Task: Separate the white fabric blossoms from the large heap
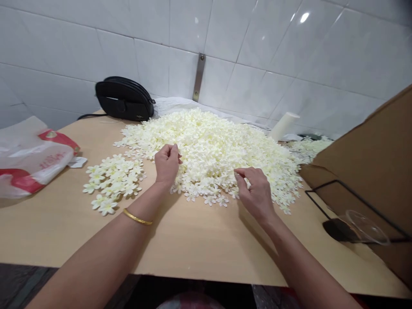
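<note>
Loosely curled, left hand [166, 165] and right hand [255, 193] touch the flower pile [209, 141].

Both forearms stretch forward, bare. The left hand [166, 164] is curled, fingertips pinched together at the top; the right hand [256, 194] lies palm down, thumb and forefinger pinched closed.
</note>
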`<state>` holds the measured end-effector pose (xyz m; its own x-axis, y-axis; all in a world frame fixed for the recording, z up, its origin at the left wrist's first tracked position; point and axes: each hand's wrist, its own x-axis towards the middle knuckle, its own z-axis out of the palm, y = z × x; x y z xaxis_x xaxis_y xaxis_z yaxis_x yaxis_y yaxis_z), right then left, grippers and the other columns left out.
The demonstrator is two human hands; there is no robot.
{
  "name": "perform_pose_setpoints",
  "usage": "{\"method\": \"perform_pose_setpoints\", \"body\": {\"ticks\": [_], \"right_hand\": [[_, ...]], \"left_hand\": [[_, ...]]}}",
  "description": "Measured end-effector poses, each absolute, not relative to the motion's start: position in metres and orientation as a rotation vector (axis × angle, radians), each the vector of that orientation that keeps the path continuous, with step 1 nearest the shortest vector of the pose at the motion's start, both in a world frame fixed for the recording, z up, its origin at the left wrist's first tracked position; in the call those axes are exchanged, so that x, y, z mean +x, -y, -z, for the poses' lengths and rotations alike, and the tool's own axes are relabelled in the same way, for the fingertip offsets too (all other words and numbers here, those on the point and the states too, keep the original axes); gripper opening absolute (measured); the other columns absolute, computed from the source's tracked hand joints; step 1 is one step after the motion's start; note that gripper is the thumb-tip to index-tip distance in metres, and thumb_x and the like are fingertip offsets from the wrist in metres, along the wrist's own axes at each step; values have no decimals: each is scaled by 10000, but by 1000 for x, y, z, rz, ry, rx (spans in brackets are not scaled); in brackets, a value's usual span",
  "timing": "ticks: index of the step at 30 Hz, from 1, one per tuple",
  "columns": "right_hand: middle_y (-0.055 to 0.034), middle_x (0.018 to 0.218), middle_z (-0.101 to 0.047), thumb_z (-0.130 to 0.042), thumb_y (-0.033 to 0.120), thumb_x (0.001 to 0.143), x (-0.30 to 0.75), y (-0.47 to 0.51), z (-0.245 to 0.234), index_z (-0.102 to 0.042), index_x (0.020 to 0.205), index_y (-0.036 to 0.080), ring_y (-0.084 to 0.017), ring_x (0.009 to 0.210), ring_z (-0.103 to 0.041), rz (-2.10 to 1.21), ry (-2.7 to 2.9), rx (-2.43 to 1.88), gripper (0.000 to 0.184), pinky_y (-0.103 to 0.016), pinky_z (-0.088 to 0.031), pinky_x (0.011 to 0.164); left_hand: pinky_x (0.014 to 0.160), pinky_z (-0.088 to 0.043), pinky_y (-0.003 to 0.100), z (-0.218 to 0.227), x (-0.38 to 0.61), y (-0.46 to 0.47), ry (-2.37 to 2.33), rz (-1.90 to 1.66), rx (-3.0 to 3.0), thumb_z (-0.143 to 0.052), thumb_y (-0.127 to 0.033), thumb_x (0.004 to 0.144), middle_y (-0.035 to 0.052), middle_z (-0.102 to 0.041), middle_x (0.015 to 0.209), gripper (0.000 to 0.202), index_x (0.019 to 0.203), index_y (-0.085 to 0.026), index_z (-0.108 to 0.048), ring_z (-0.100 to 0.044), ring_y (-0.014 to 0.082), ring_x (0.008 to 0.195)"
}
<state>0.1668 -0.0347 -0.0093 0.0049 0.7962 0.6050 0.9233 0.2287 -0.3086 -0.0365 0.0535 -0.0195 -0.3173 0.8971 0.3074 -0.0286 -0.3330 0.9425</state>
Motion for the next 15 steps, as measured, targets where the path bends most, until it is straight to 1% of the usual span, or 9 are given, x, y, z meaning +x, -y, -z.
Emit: {"method": "perform_pose_setpoints", "body": {"ticks": [6,10,13,15], "right_hand": [[-40,750,-587,-458,240,788,157,36,-1,-576,788,198,-186,753,-512,237,1853,-1363,126,-325,-382,719],[-33,743,-580,-461,263,792,152,35,-2,-560,759,209,-178,746,-514,189,1840,-1297,118,-314,-387,717],[-29,742,-575,-465,284,791,147,34,-4,-544,716,210,-169,734,-520,110,1798,-1286,132,-294,-391,685],[-21,733,-570,-467,298,789,143,33,-7,-541,704,208,-159,717,-522,39,1775,-1279,145,-277,-393,661]], "left_hand": [[336,-293,151,-2,-70,-67,-1159,-1889,863,-476,-342,721,-35,-496,485,243,575,-158,-414,-451,50,359],[341,-290,154,-15,-103,-58,-1160,-1920,827,-515,-354,701,-33,-499,485,259,573,-155,-409,-452,50,369],[363,-304,160,-12,-102,-31,-1168,-1768,932,-525,-354,706,-32,-497,467,266,563,-152,-429,-433,47,368],[378,-313,165,-5,-85,-8,-1158,-1542,1051,-514,-377,719,-38,-472,425,304,532,-151,-432,-405,44,350]]}}
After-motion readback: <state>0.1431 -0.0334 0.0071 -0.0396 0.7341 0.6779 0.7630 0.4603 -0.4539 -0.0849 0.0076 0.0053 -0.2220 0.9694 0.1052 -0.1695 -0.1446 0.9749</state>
